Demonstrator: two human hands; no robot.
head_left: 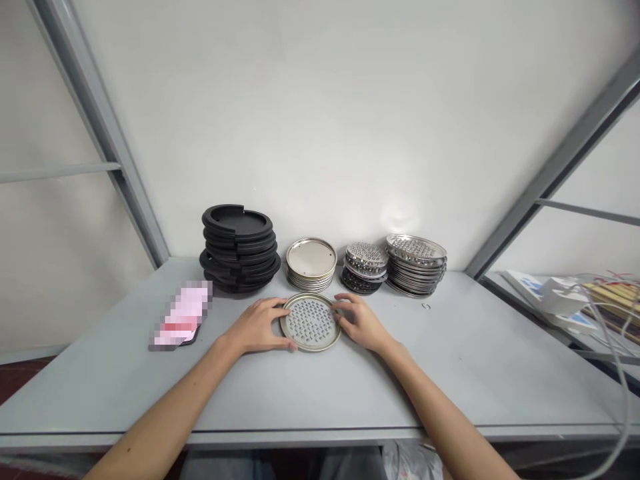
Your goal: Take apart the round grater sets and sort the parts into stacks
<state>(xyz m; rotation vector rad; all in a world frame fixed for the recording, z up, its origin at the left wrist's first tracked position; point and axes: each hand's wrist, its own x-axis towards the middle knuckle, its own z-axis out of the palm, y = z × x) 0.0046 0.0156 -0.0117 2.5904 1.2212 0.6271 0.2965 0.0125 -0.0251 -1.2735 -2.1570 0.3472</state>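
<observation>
A round metal grater plate (313, 323) with a raised rim and a pattern of punched holes lies flat on the table in front of me. My left hand (260, 325) curves around its left side, fingers at the upper edge and thumb at the lower edge. On the opposite side, my right hand (363, 321) has its fingertips and thumb against the rim. Just behind the plate stands a stack of shallow, gold-edged metal discs (311, 260). To their right is a stack of smaller grater discs (366, 257), then a taller pile of larger rimmed grater discs (416, 253).
Black ring-shaped holders (239, 247) are stacked at the back left. A phone (183, 317), blurred out, lies left of my hand. The grey table (280, 400) meets a white wall. Power strips and cables (565, 300) sit beyond its right edge, and a white cable hangs there.
</observation>
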